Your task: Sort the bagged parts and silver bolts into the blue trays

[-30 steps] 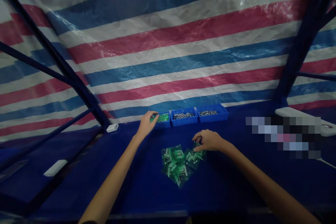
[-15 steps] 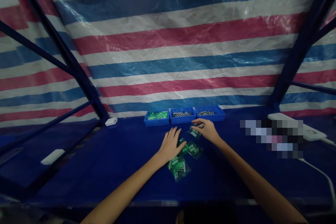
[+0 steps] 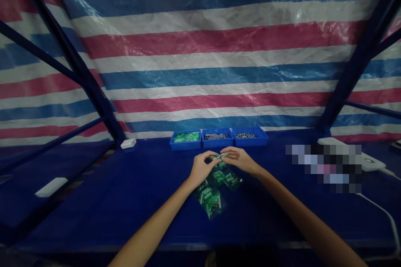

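A small clear bag (image 3: pixel 219 157) with green contents is pinched between my two hands, just in front of the blue bins. My left hand (image 3: pixel 201 169) grips its left side with thumb and fingers. On the right side, my right hand (image 3: pixel 240 160) has its fingers closed on the same bag. Below the hands, a clear bag of green and white pieces (image 3: pixel 211 202) lies on the blue table. Another such bag (image 3: pixel 231 178) rests to the right, partly overlapping more green bags under the hands.
Three blue bins stand at the back: one with green bags (image 3: pixel 185 145), one with metal cylinders (image 3: pixel 217 142), one with small metal parts (image 3: pixel 249 142). A white power bank (image 3: pixel 372 162) with a cable and a blurred-out object lie right. White boxes (image 3: pixel 128 144) sit left.
My right hand has moved left with the small bag. My left hand has lifted off the pile and closed on the bag's other side. The view has shifted slightly.
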`<move>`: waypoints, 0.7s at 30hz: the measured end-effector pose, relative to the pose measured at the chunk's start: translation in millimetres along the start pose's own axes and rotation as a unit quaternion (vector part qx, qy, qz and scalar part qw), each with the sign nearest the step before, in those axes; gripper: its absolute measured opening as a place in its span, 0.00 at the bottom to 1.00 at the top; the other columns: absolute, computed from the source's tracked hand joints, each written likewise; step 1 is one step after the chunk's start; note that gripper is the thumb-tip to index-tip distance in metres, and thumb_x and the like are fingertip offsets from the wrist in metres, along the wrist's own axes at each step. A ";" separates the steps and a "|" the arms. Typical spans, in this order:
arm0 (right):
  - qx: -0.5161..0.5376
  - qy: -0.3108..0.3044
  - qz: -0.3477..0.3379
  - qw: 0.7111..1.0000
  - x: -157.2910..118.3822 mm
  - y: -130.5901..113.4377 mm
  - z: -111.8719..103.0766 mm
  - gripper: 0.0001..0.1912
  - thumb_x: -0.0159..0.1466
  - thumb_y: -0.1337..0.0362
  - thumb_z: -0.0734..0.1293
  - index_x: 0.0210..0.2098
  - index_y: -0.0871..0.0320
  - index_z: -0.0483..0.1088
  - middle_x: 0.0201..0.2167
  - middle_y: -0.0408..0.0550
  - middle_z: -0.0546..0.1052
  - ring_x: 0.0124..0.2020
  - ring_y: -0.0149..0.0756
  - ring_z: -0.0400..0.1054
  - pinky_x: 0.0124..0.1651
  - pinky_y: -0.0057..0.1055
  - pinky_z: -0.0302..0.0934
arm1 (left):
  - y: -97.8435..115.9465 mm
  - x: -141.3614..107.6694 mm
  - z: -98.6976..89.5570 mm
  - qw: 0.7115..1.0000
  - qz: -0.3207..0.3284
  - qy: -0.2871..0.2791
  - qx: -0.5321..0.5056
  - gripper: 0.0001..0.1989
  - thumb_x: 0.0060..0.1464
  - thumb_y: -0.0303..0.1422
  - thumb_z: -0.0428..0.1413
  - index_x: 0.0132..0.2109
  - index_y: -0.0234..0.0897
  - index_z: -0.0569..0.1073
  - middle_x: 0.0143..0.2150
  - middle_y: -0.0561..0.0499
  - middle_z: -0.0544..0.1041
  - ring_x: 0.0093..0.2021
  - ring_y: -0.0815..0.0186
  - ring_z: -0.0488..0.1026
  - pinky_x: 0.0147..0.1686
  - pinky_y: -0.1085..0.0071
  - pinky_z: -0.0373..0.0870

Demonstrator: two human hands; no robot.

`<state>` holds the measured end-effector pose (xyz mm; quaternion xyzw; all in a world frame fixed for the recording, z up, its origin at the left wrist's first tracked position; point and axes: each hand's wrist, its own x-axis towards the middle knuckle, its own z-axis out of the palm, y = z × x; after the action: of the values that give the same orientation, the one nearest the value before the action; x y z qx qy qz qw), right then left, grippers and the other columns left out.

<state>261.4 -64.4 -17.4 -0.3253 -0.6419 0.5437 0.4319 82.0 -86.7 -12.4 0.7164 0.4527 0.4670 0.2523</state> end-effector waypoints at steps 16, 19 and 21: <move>-0.236 0.100 -0.139 0.957 -2.2 5.3 4.7 0.14 0.56 0.60 0.67 0.42 0.55 0.68 0.37 0.47 0.77 0.40 0.37 0.72 0.42 0.34 0.64 | -0.4 12.0 -37.9 0.954 0.152 0.137 0.220 0.04 0.54 0.32 0.53 0.33 0.39 0.72 0.34 0.53 0.77 0.39 0.65 0.71 0.43 0.66 0.61; -0.262 0.098 -0.150 0.948 -3.2 2.1 5.6 0.10 0.58 0.61 0.65 0.40 0.55 0.69 0.35 0.45 0.77 0.38 0.35 0.72 0.42 0.33 0.63 | -9.2 36.5 -71.1 0.938 0.111 0.215 0.247 0.04 0.53 0.34 0.54 0.33 0.39 0.72 0.34 0.52 0.77 0.38 0.64 0.71 0.43 0.66 0.61; -0.286 0.085 -0.161 0.941 -4.3 0.1 6.2 0.09 0.58 0.62 0.65 0.39 0.54 0.70 0.35 0.44 0.77 0.38 0.34 0.71 0.43 0.33 0.63 | -20.2 54.6 -94.5 0.935 0.101 0.194 0.279 0.04 0.53 0.33 0.54 0.34 0.40 0.72 0.35 0.52 0.77 0.40 0.62 0.70 0.44 0.65 0.60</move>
<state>257.6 -70.8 -18.6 -0.3726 -0.7750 0.2303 0.4556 -2.8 -34.9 37.1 0.6956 0.5303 0.4745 -0.0991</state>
